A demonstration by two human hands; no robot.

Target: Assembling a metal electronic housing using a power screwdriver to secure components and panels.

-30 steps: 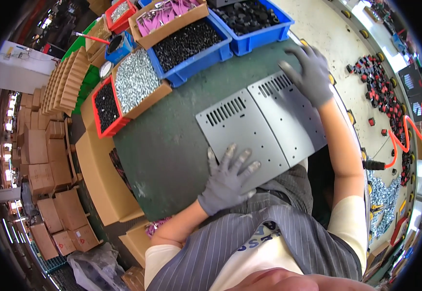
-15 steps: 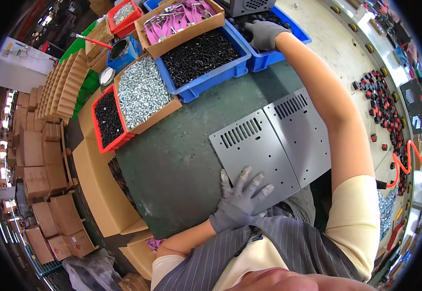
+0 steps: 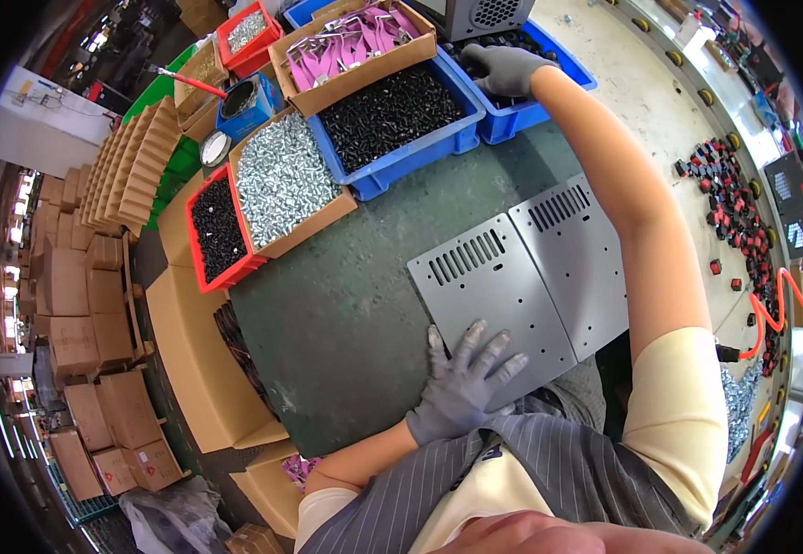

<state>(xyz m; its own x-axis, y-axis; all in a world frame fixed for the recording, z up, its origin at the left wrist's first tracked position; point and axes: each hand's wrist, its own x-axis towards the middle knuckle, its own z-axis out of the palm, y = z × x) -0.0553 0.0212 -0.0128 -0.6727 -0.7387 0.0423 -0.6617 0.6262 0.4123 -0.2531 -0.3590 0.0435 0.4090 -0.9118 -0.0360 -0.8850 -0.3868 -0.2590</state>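
Two grey metal plates, a left plate (image 3: 485,295) and a right plate (image 3: 572,249), lie side by side on the dark green tabletop (image 3: 328,314). Each has a row of slots along its far end and several small holes. My left hand (image 3: 461,388), in a grey glove, rests open with fingers spread on the near left corner of the left plate. My right hand (image 3: 509,72), gloved too, reaches over the right plate into a blue bin (image 3: 521,117) of black parts. Its fingers are bent among the parts; the fingertips are partly hidden, and I cannot make out what they grip.
Left of that bin stand a blue bin of small black pieces (image 3: 388,115), a carton of silver fasteners (image 3: 281,175), a red bin of black pieces (image 3: 217,226) and a carton of pink-handled parts (image 3: 355,46). Red-and-black parts (image 3: 729,198) and a coiled red cord (image 3: 771,314) are at right.
The whole view has shifted slightly. My left hand stays flat on the plate. My right hand remains in the blue bin, its fingers moved a little.
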